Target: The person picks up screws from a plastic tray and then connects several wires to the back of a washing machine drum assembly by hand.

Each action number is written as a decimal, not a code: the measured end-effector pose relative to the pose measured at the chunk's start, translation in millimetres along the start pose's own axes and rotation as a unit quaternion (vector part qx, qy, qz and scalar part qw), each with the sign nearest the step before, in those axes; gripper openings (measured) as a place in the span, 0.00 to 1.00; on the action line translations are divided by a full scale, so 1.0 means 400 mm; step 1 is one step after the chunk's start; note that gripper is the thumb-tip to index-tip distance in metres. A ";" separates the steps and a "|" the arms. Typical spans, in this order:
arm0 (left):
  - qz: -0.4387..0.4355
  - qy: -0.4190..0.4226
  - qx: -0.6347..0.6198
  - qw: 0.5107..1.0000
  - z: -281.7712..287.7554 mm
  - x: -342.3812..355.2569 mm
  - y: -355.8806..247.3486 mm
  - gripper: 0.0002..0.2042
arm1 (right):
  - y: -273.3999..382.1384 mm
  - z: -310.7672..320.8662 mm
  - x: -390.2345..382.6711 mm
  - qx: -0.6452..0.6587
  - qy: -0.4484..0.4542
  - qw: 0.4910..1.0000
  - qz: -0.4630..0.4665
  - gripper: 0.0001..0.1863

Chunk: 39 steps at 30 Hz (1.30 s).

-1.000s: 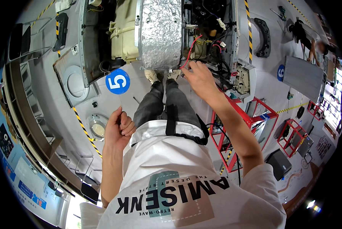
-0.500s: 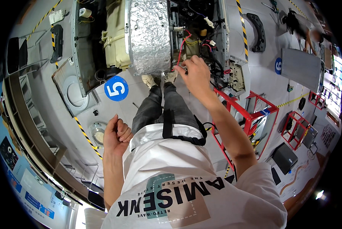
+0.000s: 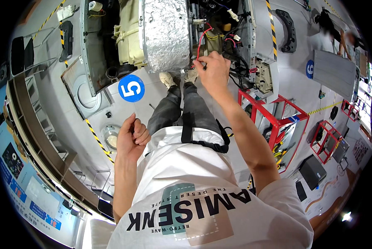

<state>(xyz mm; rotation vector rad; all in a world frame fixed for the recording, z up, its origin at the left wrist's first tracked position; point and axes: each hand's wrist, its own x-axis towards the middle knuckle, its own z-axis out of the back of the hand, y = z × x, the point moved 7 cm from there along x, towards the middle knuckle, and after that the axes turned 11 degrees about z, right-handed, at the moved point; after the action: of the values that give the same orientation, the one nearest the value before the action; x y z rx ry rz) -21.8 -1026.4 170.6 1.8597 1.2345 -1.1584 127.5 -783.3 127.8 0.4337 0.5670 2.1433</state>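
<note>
My right hand [image 3: 215, 74] is closed in a pinch at the lower end of a thin red wire [image 3: 200, 45]. Its fingertips are beside the lower right edge of a silver foil-wrapped band [image 3: 165, 37]. That band goes round a cream plastic tub [image 3: 130, 46] inside an open metal machine cabinet [image 3: 86, 45]. Yellow wires, black cables and a white connector [image 3: 233, 15] lie to the right of the band. At waist height on the left, my left hand [image 3: 132, 139] is loosely curled, away from the machine, with nothing visible in it.
A red metal frame cart [image 3: 273, 124] with tools stands at my right. A panel with a round white ring [image 3: 86, 97] lies on the floor at left, near a round glass door [image 3: 111, 136]. Another person [image 3: 329, 25] is at the far right beside a grey panel [image 3: 333, 70].
The view has shifted slightly, moving the machine up and to the right in the picture. My right hand stays at the red wire's end; my left hand remains curled.
</note>
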 end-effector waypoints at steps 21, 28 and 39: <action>0.025 -0.074 0.312 0.947 -0.134 0.360 0.044 0.16 | -0.107 0.039 0.001 0.209 0.120 0.966 -0.099 0.11; 0.051 -0.058 0.328 0.942 -0.129 0.393 0.079 0.15 | -0.107 0.056 -0.008 0.175 0.121 0.976 -0.048 0.11; 0.020 -0.008 0.249 0.968 -0.171 0.401 0.063 0.12 | -0.129 0.043 -0.007 0.273 0.122 0.949 -0.101 0.12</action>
<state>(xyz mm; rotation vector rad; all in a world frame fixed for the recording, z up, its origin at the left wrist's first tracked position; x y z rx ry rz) 52.9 -916.4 55.4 2.2111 0.9452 -1.5651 171.2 -754.1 114.1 0.3851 1.3044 1.8315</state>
